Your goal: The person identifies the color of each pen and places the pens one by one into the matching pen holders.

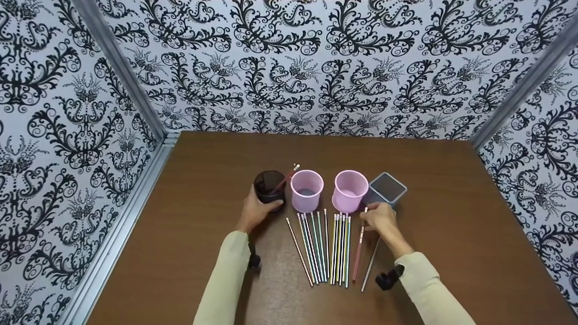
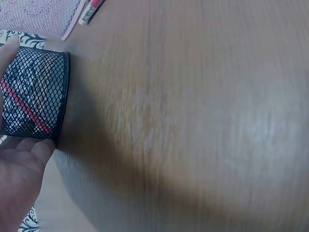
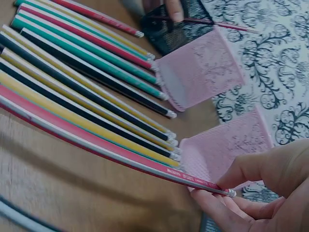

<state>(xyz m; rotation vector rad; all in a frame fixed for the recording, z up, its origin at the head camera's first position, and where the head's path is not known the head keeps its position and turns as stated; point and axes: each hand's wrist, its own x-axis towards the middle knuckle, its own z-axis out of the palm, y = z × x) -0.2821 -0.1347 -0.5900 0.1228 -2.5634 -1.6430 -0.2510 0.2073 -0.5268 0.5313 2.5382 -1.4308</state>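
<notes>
Left hand: the left hand (image 1: 259, 210) is clamped on the black mesh cup (image 1: 270, 195); thumb on one side of the mesh, fingers on the other.
Black mesh cup: left-hand end of the cup line, just beside the left pink cup (image 1: 306, 203); mouth up; contains the leaning red pencil (image 1: 284, 180), which slants over the rim toward the worktop's right edge.
Right hand: thumb and fingertips of the right hand (image 1: 381, 220) are together on the held red pencil (image 1: 358, 257), pinching it near the eraser end.
Held red pencil: between the right pencil row (image 1: 341, 248) and the silver pencil (image 1: 370, 264); eraser end toward the worktop's far edge; contact of its other end with the worktop cannot be told.
Pink cups: left pink cup and right pink cup (image 1: 345, 203) upright, apart from each other.
Square grey cup: the square grey cup (image 1: 372, 197) is nearest the worktop's right edge; partly hidden by the right hand.
Pencil rows: left pencil row (image 1: 312, 247) and right pencil row lie on the near side of the pink cups; eraser ends toward the far edge.
Worktop: brown worktop (image 1: 451, 225); patterned wall (image 1: 298, 67) along its far edge.
</notes>
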